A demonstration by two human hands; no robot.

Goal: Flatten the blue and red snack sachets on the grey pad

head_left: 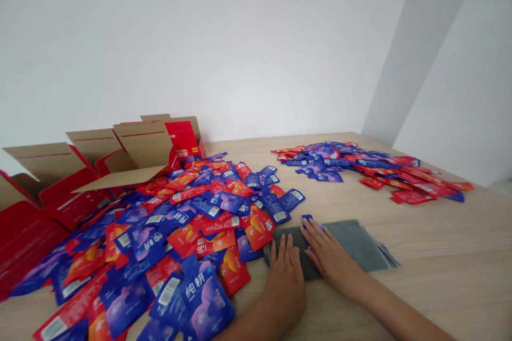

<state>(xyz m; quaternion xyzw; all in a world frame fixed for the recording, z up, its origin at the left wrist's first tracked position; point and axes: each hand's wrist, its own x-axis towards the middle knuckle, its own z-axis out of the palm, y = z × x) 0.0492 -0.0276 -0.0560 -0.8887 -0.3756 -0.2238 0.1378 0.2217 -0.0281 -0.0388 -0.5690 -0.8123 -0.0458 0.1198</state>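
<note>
A folded grey cloth [356,245] lies on the table in front of me, its layered right end fanned a little. My left hand [285,277] rests on the cloth's left part with fingers stretched out and slightly bent, gripping nothing that I can see. My right hand [330,256] lies flat with extended fingers over a blue pouch [307,218] on the cloth; most of that pouch is hidden under the hand. Close to my left hand spreads a big heap of blue and red pouches [216,208], printed with fruit and barcodes.
Open red cardboard boxes [80,192] with brown raised flaps stand at the left behind the heap. A second pile of blue and red pouches [360,162] lies at the far right of the wooden table [448,256]. A white wall [272,53] rises behind.
</note>
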